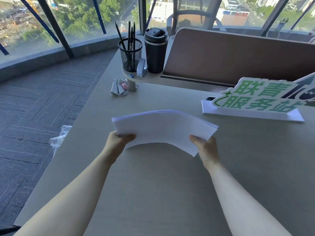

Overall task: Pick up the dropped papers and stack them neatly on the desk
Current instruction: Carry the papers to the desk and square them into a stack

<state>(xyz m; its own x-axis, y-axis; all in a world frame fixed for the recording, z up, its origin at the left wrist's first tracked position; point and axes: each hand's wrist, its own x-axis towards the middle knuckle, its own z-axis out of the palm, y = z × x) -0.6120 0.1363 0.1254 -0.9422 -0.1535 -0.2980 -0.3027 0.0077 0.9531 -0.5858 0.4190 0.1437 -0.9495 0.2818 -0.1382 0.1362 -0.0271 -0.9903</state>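
Your left hand (pixel 119 139) and right hand (pixel 205 147) each grip a near corner of the paper stack (pixel 163 128), thumbs on top, holding it bowed upward above the tabletop (pixel 153 193). Beyond it stand a pencil cup (pixel 130 55), a dark travel mug (pixel 156 51) and a green sign (pixel 255 99).

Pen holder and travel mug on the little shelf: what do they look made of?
Pen holder: black wire mesh, likely metal; you can see through it. Travel mug: matte dark body with a silvery band, probably coated steel, and a glossy plastic-looking lid.
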